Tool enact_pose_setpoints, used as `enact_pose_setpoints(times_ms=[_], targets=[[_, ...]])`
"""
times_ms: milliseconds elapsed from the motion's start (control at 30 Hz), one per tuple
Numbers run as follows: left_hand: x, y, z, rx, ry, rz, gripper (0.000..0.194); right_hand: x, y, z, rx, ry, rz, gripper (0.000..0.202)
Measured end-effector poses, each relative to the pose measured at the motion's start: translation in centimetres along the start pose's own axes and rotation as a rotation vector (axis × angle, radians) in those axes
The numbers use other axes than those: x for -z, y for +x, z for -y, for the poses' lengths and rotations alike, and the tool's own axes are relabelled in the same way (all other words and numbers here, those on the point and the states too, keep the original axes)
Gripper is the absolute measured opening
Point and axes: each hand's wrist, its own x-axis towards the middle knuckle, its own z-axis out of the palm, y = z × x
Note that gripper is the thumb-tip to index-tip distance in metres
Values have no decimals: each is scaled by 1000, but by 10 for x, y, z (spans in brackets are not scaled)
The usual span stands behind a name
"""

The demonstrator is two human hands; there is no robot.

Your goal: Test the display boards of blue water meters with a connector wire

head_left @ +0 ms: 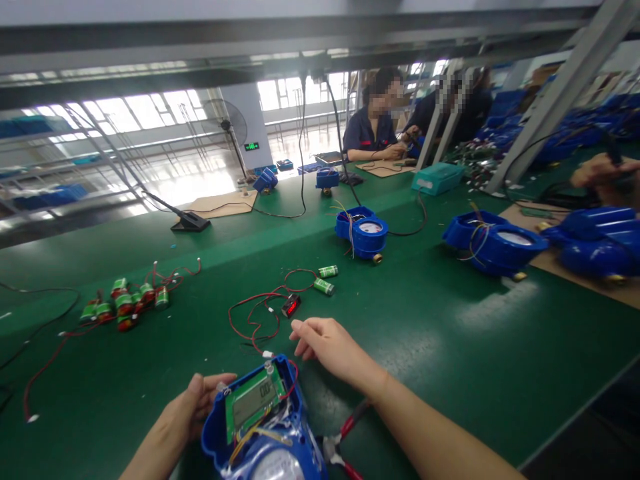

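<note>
A blue water meter point(313, 433) lies at the bottom middle, its housing lid off. Inside sits a green circuit board point(231, 417) whose display shows digits, with yellowish wires below it. My left hand point(183, 413) grips the housing's left side, fingers partly hidden behind its edge. Beyond the meter, my right hand point(325, 347) hovers with fingers loosely bent and nothing visible in them. Just past its fingertips is a small panel meter point(291, 306) with lit red digits. Its red and black wires run toward a white connector point(268, 355) at the board. Red-handled pliers point(345, 427) lie beside the housing.
Two green batteries point(324, 287) lie past the panel meter; several wired batteries point(124, 303) are heaped left. More blue meters point(370, 230) stand ahead and right. A soldering iron stand point(191, 222) is at the far left. Co-workers point(373, 130) sit across the bench.
</note>
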Motion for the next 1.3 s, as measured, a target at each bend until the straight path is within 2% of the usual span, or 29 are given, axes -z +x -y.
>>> enact_pose_setpoints(times_ms=[133,267,367,967,1300], targets=[[12,-1,-3,-51,69,66,77,-2,0,1,21,-19,-14,25],[22,6,6,10,54,136,81,-2,0,-1,28,-6,-40,17],[25,11,9,29,48,123,82,-2,1,-3,31,3,-42,16],[26,10,8,33,47,134,80,-2,0,-4,43,-36,-27,16],[24,7,5,15,51,95,80,-1,0,-5,45,-42,-23,15]])
